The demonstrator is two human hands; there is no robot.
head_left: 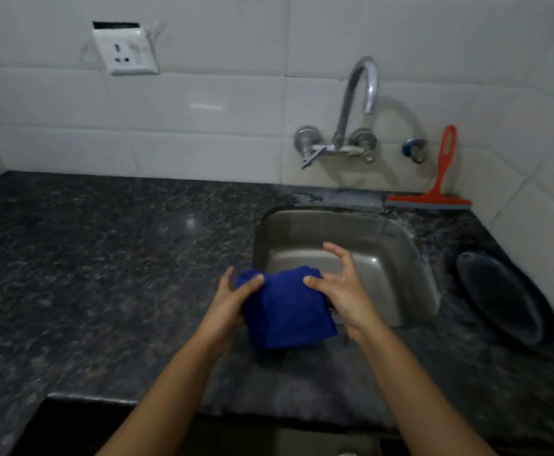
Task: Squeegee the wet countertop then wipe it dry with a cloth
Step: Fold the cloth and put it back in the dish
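Observation:
A folded blue cloth [285, 311] hangs between my two hands over the front left corner of the steel sink [397, 255]. My left hand [232, 301] grips its left edge, thumb on top. My right hand [341, 291] pinches its right edge with the thumb, while the other fingers are spread and raised. The dark speckled granite countertop [104, 264] stretches to the left. A red squeegee [440, 185] leans upright against the tiled wall behind the sink, its blade on the counter.
A curved metal tap [357, 106] is mounted on the wall above the sink. A dark oval plate [502, 297] lies on the counter at the right. A white wall socket [126, 52] sits at upper left. The counter's front edge [104, 399] runs below my arms.

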